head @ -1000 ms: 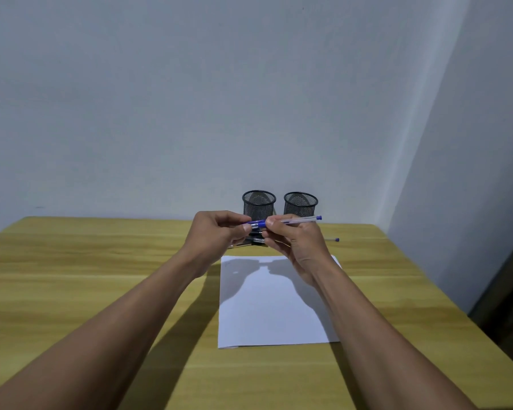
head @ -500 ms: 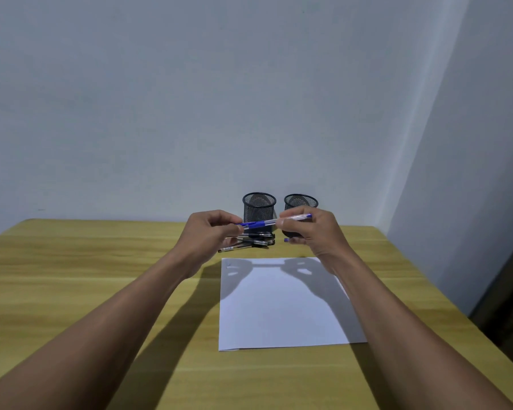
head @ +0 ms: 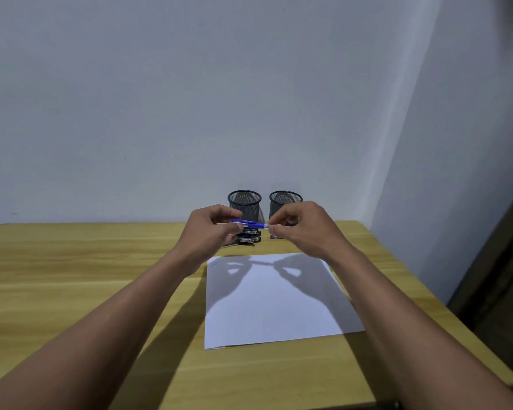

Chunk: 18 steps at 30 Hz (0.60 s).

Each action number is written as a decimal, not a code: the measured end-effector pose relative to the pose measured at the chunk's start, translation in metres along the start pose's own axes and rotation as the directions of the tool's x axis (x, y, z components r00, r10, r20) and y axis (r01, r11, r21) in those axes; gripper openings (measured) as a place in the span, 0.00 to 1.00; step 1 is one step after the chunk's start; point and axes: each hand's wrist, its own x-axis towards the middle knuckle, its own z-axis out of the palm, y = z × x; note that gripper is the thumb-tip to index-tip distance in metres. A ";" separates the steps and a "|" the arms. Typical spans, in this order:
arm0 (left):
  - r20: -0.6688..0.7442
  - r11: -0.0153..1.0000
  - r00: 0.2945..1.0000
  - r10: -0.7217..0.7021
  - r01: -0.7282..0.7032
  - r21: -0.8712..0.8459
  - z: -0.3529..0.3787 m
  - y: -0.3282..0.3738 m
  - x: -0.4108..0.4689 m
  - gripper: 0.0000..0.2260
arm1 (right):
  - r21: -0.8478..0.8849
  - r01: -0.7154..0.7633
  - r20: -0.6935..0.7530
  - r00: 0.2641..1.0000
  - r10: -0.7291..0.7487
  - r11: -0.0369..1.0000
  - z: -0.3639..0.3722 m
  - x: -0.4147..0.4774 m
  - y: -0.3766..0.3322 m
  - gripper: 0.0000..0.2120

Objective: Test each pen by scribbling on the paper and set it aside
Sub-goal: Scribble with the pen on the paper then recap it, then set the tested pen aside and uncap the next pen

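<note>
- Grips the blue pen (head: 251,223) in the air with both hands, above the far edge of the paper (head: 273,303) and in front of the two mesh cups (head: 245,202).
- Runs left to right along its long axis, close to level, dipping a little toward the right end.
- Pinches the blue left part between the thumb and curled fingers of the left hand (head: 211,229).
- Pinches the clear right end between the thumb and fingertips of the right hand (head: 302,229), with the other fingers curled in.
- Looks like the uncapping step, judging by one hand at each end. Cannot tell which end carries the writing tip.
- Calls next for a pull straight along the pen's axis, hands parting sideways, not up or down.
- Then needs a swing of the freed tip down and toward the body, since the paper lies below and nearer than both hands.
- Favours neither hand for reach: left over the sheet's far left corner, right over its far right part.
- Leaves the pile of other pens (head: 249,239) on the table (head: 71,276) just beyond the paper, directly under the held pen.
- Shows a small blue piece (head: 273,237) on the table just below the right fingertips. Too small to say what it is.
</note>
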 end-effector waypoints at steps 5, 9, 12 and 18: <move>0.020 0.989 0.998 0.053 -0.055 0.137 0.044 -0.009 0.021 0.08 | -0.118 -0.078 -0.085 0.994 0.068 0.990 -0.039 -0.012 0.037 0.03; 0.077 0.912 0.985 0.154 -0.172 0.373 0.099 -0.012 0.038 0.07 | -0.170 -0.188 -0.180 0.971 0.157 0.967 -0.077 -0.018 0.077 0.02; 0.256 0.803 0.949 0.186 -0.297 0.518 0.144 -0.016 0.050 0.13 | -0.210 -0.288 -0.248 0.940 0.234 0.934 -0.099 -0.019 0.109 0.02; 0.469 0.584 0.883 0.031 -0.397 0.708 0.217 -0.040 0.083 0.26 | -0.256 -0.482 -0.359 0.852 0.380 0.838 -0.102 -0.011 0.173 0.05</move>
